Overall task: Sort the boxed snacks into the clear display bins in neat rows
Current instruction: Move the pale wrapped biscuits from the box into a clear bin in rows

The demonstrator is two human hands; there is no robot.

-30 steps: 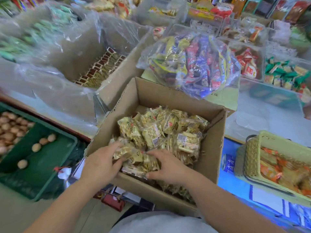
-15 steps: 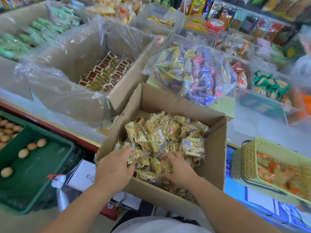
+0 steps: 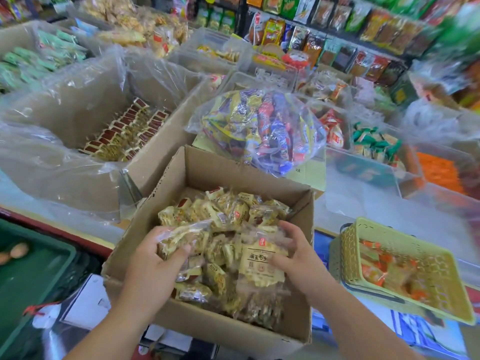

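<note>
An open cardboard box (image 3: 298, 331) in front of me holds several small yellow snack packets (image 3: 228, 214). My left hand (image 3: 153, 268) grips a bunch of packets (image 3: 181, 236) at the box's near left. My right hand (image 3: 298, 258) curls round the right side of another bunch, with one printed packet (image 3: 257, 261) facing up. Both bunches are raised above the pile. Clear display bins (image 3: 374, 175) stand behind on the counter, some holding green and red snacks.
A big plastic-lined carton with red-labelled packs (image 3: 124, 131) sits at the left. A clear bag of mixed sweets (image 3: 259, 126) lies just behind the box. A yellow basket (image 3: 441, 261) is at the right, a green crate (image 3: 33, 271) at the lower left.
Both hands have gathered packets from the near side of the box and lifted them up off the pile. The camera has tilted up toward the shelves.
</note>
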